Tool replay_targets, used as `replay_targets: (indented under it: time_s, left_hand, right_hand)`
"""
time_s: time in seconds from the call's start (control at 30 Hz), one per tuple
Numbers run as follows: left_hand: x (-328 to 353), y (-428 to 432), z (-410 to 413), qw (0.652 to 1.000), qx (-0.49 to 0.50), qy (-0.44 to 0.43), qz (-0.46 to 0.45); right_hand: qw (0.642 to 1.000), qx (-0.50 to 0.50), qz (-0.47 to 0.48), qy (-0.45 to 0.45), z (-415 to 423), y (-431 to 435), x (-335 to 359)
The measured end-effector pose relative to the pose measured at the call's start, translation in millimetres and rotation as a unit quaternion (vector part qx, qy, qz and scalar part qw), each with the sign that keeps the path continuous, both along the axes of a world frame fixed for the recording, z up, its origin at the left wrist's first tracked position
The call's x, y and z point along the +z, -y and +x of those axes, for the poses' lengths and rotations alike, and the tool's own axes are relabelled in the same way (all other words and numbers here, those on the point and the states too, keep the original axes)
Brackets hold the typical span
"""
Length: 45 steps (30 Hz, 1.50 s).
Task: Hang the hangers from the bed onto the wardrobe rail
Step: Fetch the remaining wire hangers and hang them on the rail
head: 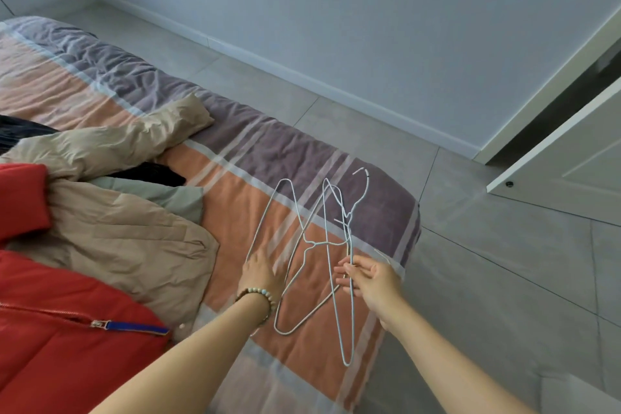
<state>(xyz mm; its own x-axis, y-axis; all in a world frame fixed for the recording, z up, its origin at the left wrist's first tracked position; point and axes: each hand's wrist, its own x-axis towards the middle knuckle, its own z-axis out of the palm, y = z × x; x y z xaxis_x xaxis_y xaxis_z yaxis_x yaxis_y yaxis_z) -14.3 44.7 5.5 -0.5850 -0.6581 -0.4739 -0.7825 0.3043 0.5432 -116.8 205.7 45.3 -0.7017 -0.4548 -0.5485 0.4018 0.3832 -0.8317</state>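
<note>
The room is bright with soft, cool, bluish light that leaves only faint shadows on the bed [285,151] and the floor [487,262], the fingers of the left hand [263,274] look smeared, the thin hangers [314,243] look a bit fuzzy, and the wide lens bends the wall [336,27] and the door [571,158] near the picture's edges.

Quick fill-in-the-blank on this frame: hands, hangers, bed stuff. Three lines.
1. The left hand wears a bead ____ on its wrist.
2. The right hand pinches the wire hangers over the ____, not the floor.
3. The jacket with the blue zipper pull is ____.
Missing words: bracelet; bed; red.
</note>
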Motion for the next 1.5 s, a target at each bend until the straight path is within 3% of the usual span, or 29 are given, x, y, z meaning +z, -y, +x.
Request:
replay_targets:
  time_s: [0.1,0.27,0.43,0.5,0.63,0.93,1.13,1.3,1.5]
  left_hand:
    - [-15,-23,-7,0.997,-0.019,-0.008,0.073]
    - [-33,-35,-19,0.995,-0.054,0.025,0.082]
    - [-47,-41,-34,0.99,-0.006,0.064,0.123]
    - [-43,-50,-42,0.991,-0.011,0.046,0.122]
    - [-8,-82,-66,0.978,-0.076,-0.078,0.178]
    - [158,-145,-122,0.905,-0.196,-0.198,0.322]
    - [286,-180,-144,0.863,-0.327,-0.284,0.261]
    - [417,-238,-164,0.801,-0.362,-0.4,0.259]
    - [557,-329,-157,0.711,-0.437,-0.433,0.342]
  right_hand:
    - [1.0,-0.012,-0.01,0.01,1,-12,-7]
    - [0.999,-0.048,-0.021,-0.003,-7,-32,-9]
    - [0.995,-0.085,-0.023,-0.043,-21,-50,-1]
    - [0.992,-0.108,-0.031,-0.053,-26,-57,5]
    - [0.985,-0.151,-0.063,-0.051,-36,-66,27]
    - [0.93,-0.309,-0.167,-0.108,-71,-106,156]
    - [0.878,-0.372,-0.201,-0.227,-87,-166,294]
    - [0.827,-0.386,-0.215,-0.349,-68,-236,422]
    - [0.761,-0.392,-0.185,-0.483,-5,-334,548]
